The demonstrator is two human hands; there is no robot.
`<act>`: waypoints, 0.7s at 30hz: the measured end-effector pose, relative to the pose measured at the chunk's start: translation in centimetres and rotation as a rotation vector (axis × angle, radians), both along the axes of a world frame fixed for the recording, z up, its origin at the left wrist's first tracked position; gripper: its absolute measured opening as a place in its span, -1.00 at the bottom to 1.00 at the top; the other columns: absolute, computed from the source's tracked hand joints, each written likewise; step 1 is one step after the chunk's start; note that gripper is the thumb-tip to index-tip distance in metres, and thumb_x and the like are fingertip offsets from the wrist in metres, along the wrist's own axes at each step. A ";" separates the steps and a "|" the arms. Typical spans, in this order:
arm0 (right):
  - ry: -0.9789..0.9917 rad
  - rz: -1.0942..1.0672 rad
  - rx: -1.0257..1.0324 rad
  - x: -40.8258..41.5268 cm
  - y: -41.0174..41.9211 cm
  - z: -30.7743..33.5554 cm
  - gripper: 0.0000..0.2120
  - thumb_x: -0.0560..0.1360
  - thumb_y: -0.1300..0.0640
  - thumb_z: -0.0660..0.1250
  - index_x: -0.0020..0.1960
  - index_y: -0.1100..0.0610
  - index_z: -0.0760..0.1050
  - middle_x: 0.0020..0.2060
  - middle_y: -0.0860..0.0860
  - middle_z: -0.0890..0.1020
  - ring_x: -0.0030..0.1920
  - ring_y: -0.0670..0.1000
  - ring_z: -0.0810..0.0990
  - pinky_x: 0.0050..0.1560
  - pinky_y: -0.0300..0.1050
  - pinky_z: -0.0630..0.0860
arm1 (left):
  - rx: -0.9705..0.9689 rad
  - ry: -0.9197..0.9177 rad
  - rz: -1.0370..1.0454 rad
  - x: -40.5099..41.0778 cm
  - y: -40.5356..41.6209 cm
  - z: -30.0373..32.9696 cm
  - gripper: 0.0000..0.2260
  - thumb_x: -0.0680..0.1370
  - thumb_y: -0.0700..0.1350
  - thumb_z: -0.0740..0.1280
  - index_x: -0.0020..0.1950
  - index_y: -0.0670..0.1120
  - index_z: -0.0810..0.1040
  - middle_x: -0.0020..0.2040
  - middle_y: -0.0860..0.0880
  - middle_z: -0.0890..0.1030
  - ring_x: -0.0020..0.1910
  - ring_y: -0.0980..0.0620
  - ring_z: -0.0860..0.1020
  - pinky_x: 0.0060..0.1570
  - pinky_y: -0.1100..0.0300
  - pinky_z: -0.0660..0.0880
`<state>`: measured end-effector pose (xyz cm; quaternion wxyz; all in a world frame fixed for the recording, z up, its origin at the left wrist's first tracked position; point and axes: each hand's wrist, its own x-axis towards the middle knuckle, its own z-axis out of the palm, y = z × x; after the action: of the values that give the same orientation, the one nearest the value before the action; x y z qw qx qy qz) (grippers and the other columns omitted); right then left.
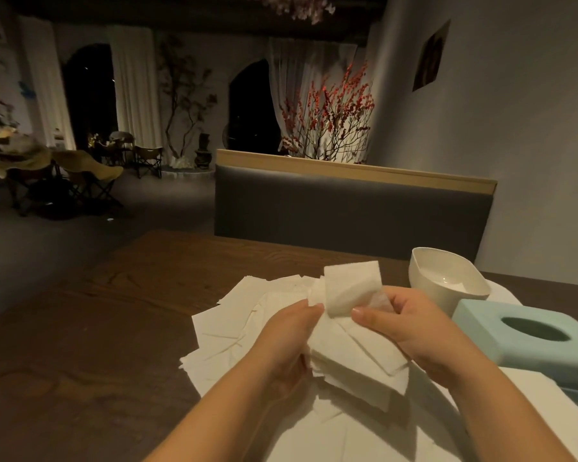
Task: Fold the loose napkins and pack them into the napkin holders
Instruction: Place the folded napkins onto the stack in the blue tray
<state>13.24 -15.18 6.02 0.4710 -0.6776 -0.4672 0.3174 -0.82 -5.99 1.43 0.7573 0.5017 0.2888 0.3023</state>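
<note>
A folded white napkin (347, 288) is held up above the table between both hands. My left hand (291, 331) pinches its left edge and my right hand (411, 325) pinches its lower right edge. Below them a heap of loose white napkins (247, 328) spreads over the wooden table (97, 328), with a thicker stack (357, 365) directly under my hands. A white open napkin holder (447, 281) stands at the right, with white napkins inside. A pale blue tissue box cover (531, 341) with an oval slot lies in front of it.
A grey upholstered bench back (347, 208) with a wooden top rail runs along the table's far side. A wall rises at the right. Folding chairs and plants stand in the dim room to the left.
</note>
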 end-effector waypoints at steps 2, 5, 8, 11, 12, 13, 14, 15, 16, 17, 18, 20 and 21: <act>-0.057 -0.027 -0.002 0.2 0.3 -0.3 -0.84 0.46 0.11 0.46 0.04 -0.02 0.63 -0.18 -0.13 0.73 -0.15 -0.11 0.71 -0.18 -0.17 0.61 | -0.037 -0.004 0.058 -0.2 -0.1 0.4 -0.78 0.68 -0.15 0.19 0.08 -0.16 0.63 -0.22 -0.12 0.72 -0.22 -0.06 0.68 -0.33 0.17 0.58; -0.143 -0.074 -0.028 0.0 0.8 -0.8 -0.76 0.40 0.08 0.53 0.03 -0.06 0.60 -0.12 -0.15 0.71 -0.13 -0.10 0.70 -0.12 -0.15 0.66 | -0.072 -0.005 0.106 -0.6 -0.4 0.9 -0.78 0.69 0.00 0.20 0.04 -0.05 0.59 -0.19 -0.13 0.74 -0.06 -0.18 0.69 0.02 -0.08 0.63; -0.211 -0.054 -0.023 -0.7 1.1 -1.3 -0.76 0.38 0.07 0.56 0.00 -0.08 0.60 -0.09 -0.14 0.70 -0.06 -0.08 0.68 0.02 -0.02 0.66 | -0.073 0.013 0.086 -0.4 -0.6 0.9 -0.74 0.64 0.14 0.24 0.10 -0.01 0.57 -0.07 -0.14 0.73 -0.05 -0.19 0.71 -0.03 -0.04 0.65; -0.283 -0.077 -0.039 -0.6 1.2 -1.6 -0.71 0.35 0.00 0.58 0.00 -0.05 0.56 -0.04 -0.10 0.66 0.00 -0.04 0.63 0.09 0.00 0.62 | 0.012 0.059 0.150 0.0 -0.4 0.5 -0.82 0.66 0.05 0.24 0.10 0.00 0.57 -0.14 -0.07 0.73 -0.11 -0.11 0.71 -0.20 0.07 0.65; -0.300 -0.085 -0.075 -0.3 1.2 -1.6 -0.69 0.35 -0.03 0.58 0.00 -0.04 0.54 -0.03 -0.08 0.65 0.01 -0.03 0.63 0.09 0.00 0.62 | 0.003 0.055 0.181 0.0 -0.3 0.6 -0.84 0.67 0.05 0.23 0.08 0.03 0.56 -0.14 -0.06 0.73 -0.11 -0.10 0.71 -0.18 0.06 0.66; -0.299 -0.083 -0.116 -0.1 1.1 -1.5 -0.68 0.34 -0.05 0.57 0.01 -0.03 0.53 -0.04 -0.06 0.65 -0.01 -0.02 0.64 0.07 -0.03 0.62 | -0.019 0.044 0.201 -0.1 -0.2 0.6 -0.85 0.67 0.05 0.22 0.07 0.05 0.54 -0.10 -0.06 0.72 -0.10 -0.10 0.71 -0.14 0.02 0.67; -0.283 -0.073 -0.151 0.1 1.0 -1.5 -0.68 0.35 -0.04 0.57 0.00 -0.01 0.54 -0.07 -0.05 0.68 -0.05 -0.03 0.66 0.01 -0.07 0.63 | -0.048 0.019 0.219 -0.2 -0.2 0.8 -0.86 0.68 0.06 0.22 0.06 0.06 0.53 -0.07 -0.06 0.72 -0.07 -0.10 0.70 -0.08 -0.02 0.67; -0.264 -0.059 -0.175 0.3 0.9 -1.4 -0.70 0.35 -0.03 0.57 -0.01 0.01 0.57 -0.11 -0.05 0.70 -0.09 -0.04 0.68 -0.06 -0.12 0.63 | -0.075 -0.009 0.241 -0.3 -0.1 0.9 -0.86 0.68 0.05 0.22 0.04 0.06 0.54 -0.08 -0.06 0.72 -0.05 -0.11 0.70 -0.02 -0.05 0.66; -0.248 -0.044 -0.180 0.5 0.8 -1.3 -0.73 0.36 -0.02 0.57 -0.02 0.03 0.60 -0.14 -0.05 0.71 -0.12 -0.05 0.70 -0.10 -0.13 0.63 | -0.091 -0.035 0.263 -0.4 0.0 1.0 -0.85 0.68 0.03 0.22 0.02 0.04 0.54 -0.11 -0.07 0.73 -0.04 -0.12 0.69 0.04 -0.09 0.65; -0.222 -0.029 -0.166 0.8 0.7 -1.2 -0.76 0.37 0.00 0.56 -0.03 0.05 0.62 -0.16 -0.05 0.72 -0.14 -0.03 0.71 -0.09 -0.10 0.63 | -0.104 -0.054 0.279 -0.4 0.1 1.0 -0.84 0.68 0.02 0.23 0.01 0.02 0.56 -0.15 -0.07 0.74 -0.03 -0.13 0.69 0.09 -0.14 0.63; -0.165 -0.016 -0.133 1.0 0.6 -1.1 -0.77 0.38 0.03 0.54 -0.01 0.07 0.64 -0.16 -0.03 0.73 -0.13 -0.01 0.72 -0.03 -0.03 0.64 | -0.114 -0.071 0.288 -0.5 0.3 0.9 -0.83 0.68 0.01 0.23 0.02 0.00 0.57 -0.18 -0.07 0.74 -0.03 -0.14 0.69 0.13 -0.17 0.61; 0.073 0.005 -0.015 1.3 0.2 -0.7 -0.69 0.36 0.08 0.49 0.09 0.12 0.62 -0.10 0.04 0.74 -0.08 0.08 0.73 0.06 0.12 0.62 | -0.109 -0.081 0.294 -0.3 0.5 0.7 -0.80 0.69 0.00 0.22 0.03 -0.03 0.59 -0.17 -0.07 0.74 -0.03 -0.13 0.69 0.13 -0.13 0.60; 0.218 0.004 0.064 1.4 0.1 -0.5 -0.61 0.33 0.10 0.47 0.14 0.15 0.60 -0.07 0.08 0.73 -0.06 0.11 0.73 0.03 0.15 0.62 | -0.096 -0.071 0.292 -0.2 0.6 0.5 -0.79 0.69 0.00 0.21 0.04 -0.03 0.61 -0.16 -0.05 0.74 -0.03 -0.11 0.69 0.11 -0.07 0.60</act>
<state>14.62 -15.08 5.56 0.5399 -0.6225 -0.4246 0.3751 -1.03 -5.44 1.96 0.7380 0.4066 0.3460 0.4127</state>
